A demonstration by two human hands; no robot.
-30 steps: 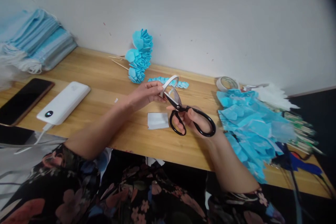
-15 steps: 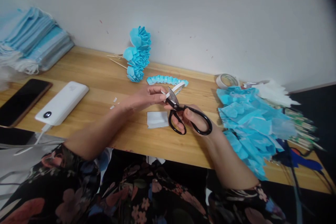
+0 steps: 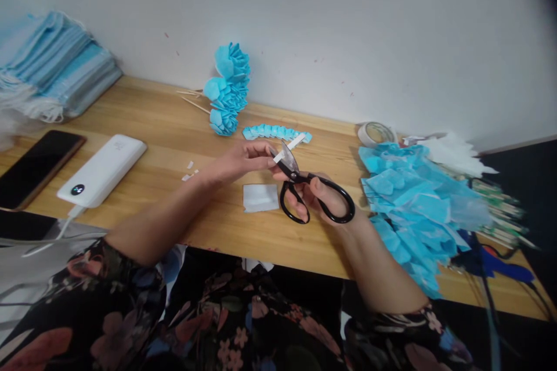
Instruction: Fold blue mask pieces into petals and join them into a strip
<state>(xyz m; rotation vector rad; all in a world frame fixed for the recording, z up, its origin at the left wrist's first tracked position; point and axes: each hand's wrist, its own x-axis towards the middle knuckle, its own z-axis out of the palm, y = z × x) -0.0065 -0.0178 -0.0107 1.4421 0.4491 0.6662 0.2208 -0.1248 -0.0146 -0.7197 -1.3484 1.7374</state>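
Note:
My right hand (image 3: 319,194) grips black-handled scissors (image 3: 342,200), fingers through the loops. Their blades are apart around a narrow white strip (image 3: 296,141). My left hand (image 3: 248,161) is closed, pinching the strip's near end between thumb and fingers. Below the hands a small white rectangular piece (image 3: 261,197) lies flat on the wooden table (image 3: 209,220). Tiny white clippings (image 3: 188,171) are scattered left of my left wrist. Behind the blades lies a curved row of light-blue petals (image 3: 276,132).
Blue paper-like flowers on sticks (image 3: 228,90) lie near the wall. At left are stacked face masks (image 3: 61,64), a phone (image 3: 39,168) and a cabled power bank (image 3: 102,171). On the right are a tape roll (image 3: 375,134), blue petal pieces (image 3: 413,197) and a blue-handled tool (image 3: 507,268).
The scissors have opened wider, and the strip now sits differently between the blades. Another white clipping seems to lie in the small group on the table.

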